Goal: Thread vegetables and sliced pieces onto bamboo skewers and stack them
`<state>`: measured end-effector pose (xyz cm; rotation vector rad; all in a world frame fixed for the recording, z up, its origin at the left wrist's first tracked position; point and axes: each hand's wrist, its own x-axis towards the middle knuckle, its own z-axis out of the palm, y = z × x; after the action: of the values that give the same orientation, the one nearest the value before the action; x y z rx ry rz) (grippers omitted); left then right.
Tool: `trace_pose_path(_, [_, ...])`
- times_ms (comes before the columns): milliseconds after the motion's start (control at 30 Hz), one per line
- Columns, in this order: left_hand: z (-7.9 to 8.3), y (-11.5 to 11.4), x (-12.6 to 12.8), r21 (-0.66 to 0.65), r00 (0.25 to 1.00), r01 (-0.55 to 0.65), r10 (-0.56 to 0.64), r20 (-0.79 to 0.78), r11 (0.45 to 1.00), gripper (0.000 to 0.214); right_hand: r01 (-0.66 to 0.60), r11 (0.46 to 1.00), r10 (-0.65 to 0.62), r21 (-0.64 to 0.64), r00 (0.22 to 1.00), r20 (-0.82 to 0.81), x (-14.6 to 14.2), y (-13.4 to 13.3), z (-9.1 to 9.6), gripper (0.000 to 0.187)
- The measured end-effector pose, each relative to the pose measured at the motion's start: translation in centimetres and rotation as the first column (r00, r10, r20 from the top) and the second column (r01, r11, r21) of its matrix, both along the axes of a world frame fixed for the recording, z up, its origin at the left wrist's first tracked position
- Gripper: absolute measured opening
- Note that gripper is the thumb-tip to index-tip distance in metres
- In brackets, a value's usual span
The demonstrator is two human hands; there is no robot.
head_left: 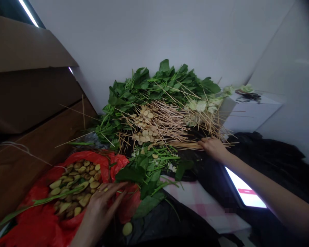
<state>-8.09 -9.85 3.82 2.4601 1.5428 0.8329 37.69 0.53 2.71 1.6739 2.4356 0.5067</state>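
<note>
My left hand (100, 204) lies at the right edge of a red plastic bag (39, 206), its fingers stretched out and apart with nothing visibly held. Inside the bag are many potato slices (73, 183) with a long green stem across them. My right hand (213, 148) is at the near side of the pile of bamboo skewers (173, 120), fingers closed around the ends of several skewers. Skewered round slices (146, 132) lie at the pile's left. Cut green stems and leaves (146, 164) lie between my hands.
Leafy greens (164, 79) are heaped against the white wall. Pale cabbage-like pieces (201, 106) sit at the pile's right. A lit tablet (247, 192) lies under my right forearm, near black plastic (270, 151) and a pink checked cloth (203, 202). A cardboard box (23, 85) stands left.
</note>
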Motion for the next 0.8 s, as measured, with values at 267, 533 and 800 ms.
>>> trace_pose_path(267, [0.7,-0.1,1.1,-0.047,1.000,-0.006,0.007,0.023,0.999,0.026,-0.094,0.995,0.096,0.037,0.994,-0.049,-3.2,-1.2,1.2,0.020])
trace_pose_path(533, [0.3,2.1,2.8,-0.102,0.997,0.079,-0.081,-0.015,0.992,0.018,-0.150,0.916,0.277,0.372,0.907,-0.317,-10.2,-4.0,3.8,0.024])
trace_pose_path(800, [-1.0,4.1,4.5,-0.109,0.985,0.043,-0.060,-0.159,0.993,0.011,-0.178,0.899,0.381,0.400,0.769,-0.513,-13.7,-5.5,1.5,0.029])
